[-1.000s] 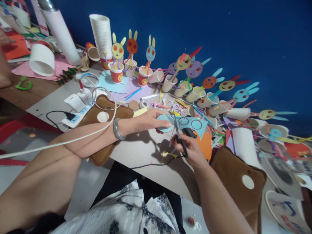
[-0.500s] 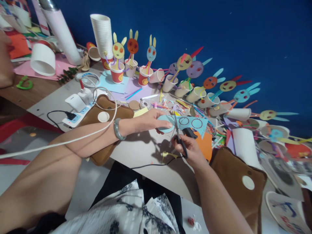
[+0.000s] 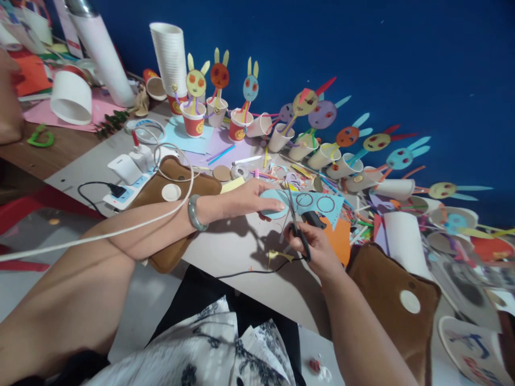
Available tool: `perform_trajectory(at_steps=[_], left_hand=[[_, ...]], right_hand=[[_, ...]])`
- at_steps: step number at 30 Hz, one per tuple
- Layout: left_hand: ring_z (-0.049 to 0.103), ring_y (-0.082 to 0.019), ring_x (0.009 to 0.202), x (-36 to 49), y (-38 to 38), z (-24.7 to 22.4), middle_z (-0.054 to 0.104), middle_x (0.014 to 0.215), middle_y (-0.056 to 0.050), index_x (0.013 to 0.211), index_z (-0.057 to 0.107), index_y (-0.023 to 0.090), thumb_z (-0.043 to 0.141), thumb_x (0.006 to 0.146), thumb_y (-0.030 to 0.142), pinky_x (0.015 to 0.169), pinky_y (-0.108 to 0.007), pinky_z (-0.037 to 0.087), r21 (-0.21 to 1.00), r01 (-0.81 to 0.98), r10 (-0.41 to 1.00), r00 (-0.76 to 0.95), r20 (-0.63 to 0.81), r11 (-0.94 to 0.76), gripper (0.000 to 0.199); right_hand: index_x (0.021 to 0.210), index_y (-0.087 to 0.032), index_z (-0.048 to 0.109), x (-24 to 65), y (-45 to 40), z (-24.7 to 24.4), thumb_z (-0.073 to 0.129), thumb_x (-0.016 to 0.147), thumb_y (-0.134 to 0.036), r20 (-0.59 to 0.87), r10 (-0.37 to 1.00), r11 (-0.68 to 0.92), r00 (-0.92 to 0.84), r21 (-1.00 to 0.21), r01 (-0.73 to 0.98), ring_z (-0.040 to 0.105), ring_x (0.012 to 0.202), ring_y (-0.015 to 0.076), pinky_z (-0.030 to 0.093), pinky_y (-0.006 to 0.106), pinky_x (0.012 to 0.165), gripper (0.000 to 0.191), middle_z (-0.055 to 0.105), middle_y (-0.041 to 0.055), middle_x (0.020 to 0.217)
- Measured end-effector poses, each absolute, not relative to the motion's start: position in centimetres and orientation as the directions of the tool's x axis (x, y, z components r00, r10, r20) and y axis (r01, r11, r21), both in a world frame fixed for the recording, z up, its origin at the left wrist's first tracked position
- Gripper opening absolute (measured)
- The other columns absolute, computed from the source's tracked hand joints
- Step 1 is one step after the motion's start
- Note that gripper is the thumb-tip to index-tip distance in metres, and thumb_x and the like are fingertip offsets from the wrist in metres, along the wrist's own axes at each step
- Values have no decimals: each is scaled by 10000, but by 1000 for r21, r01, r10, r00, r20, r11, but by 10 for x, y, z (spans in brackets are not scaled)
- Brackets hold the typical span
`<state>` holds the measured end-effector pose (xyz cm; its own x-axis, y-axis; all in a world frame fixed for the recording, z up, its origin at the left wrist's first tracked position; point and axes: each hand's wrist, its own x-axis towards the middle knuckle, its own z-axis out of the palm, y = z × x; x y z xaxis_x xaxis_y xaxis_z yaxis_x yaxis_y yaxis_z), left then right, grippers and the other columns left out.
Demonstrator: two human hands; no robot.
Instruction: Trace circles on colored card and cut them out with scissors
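Observation:
My left hand (image 3: 253,198) pinches a sheet of light blue paper (image 3: 317,201) by its rounded left end, thumb on top and fingers beneath. Two circles are drawn on the sheet's right part. My right hand (image 3: 316,244) is closed round the black handles of a pair of scissors (image 3: 293,212). Their blades point away from me and lie at the blue paper, just right of my left thumb. An orange sheet (image 3: 338,238) and a small black object (image 3: 314,219) lie beyond my right hand. A yellow paper scrap (image 3: 280,257) rests on the table nearer to me.
Paper cups with rabbit-faced figures (image 3: 196,83) line the blue wall, beside a stack of white cups (image 3: 167,53). A power strip (image 3: 132,187) with cables stands at left. Brown cushions (image 3: 396,311) lie on both sides. Another person's hand (image 3: 8,99) shows at far left.
Almost nothing differs. The scissors and my right hand have shifted very slightly, while my left hand keeps its hold on the blue paper.

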<state>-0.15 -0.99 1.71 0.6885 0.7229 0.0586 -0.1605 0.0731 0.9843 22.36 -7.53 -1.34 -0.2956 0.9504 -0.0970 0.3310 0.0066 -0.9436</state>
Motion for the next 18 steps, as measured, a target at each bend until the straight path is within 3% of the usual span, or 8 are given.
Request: perform_trajectory(at_steps=[18], left_hand=[[505,-60,613,-4,-9,15,538,674,27,697,590,126,733,807,344,574,-197,484,985,-164,715,694,83,45,283]], right_hand=[[643,-194,591,226,-75,-16,765,688,-728,-89,949,21,-303,-940,341,408,591,138,333,280,563,563,501,-8,610]])
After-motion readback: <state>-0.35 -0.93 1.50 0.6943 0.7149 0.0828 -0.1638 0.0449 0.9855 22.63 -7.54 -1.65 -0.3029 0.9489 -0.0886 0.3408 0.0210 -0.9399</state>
